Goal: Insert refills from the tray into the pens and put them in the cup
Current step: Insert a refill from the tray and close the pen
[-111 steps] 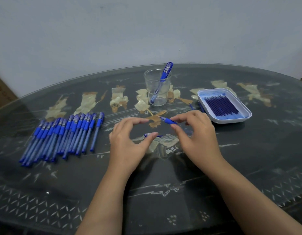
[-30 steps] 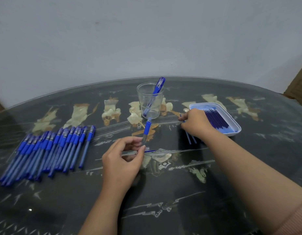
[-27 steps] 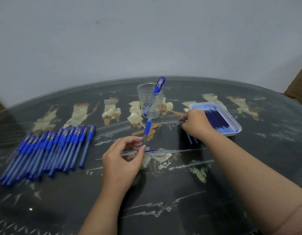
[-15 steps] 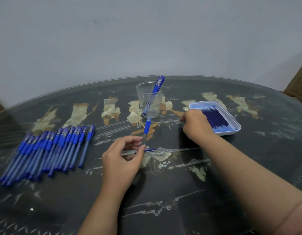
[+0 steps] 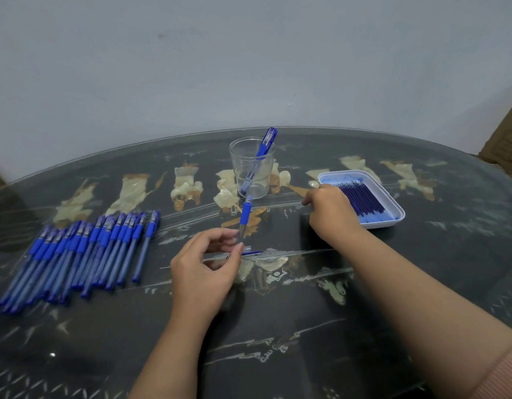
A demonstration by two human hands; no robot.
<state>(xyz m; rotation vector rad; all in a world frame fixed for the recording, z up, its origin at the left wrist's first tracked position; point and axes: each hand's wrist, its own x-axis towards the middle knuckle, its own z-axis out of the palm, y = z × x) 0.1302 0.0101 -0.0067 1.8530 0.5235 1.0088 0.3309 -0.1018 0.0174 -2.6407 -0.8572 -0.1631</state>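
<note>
Left hand (image 5: 208, 266) pinches a pen barrel (image 5: 244, 217) between thumb and fingertips near its lower end. The barrel is tilted up and away, with its blue grip section toward the cup (image 5: 252, 174). Right hand (image 5: 332, 211) is well off to the right, fingers curled down at the near left corner of the tray (image 5: 398, 217), just beside the refills (image 5: 361, 197); blur hides whether it has one pinched, so I cannot tell. The refills lie side by side, long axes running from far left to near right, across the line of the barrel. The right hand is far nearer to them, so a refill would likely have to come leftward and be turned to line up with the barrel. One finished pen (image 5: 265, 148) leans in the cup, and a row of pens (image 5: 76, 254) waits at the left of the tabletop (image 5: 278, 326).
</note>
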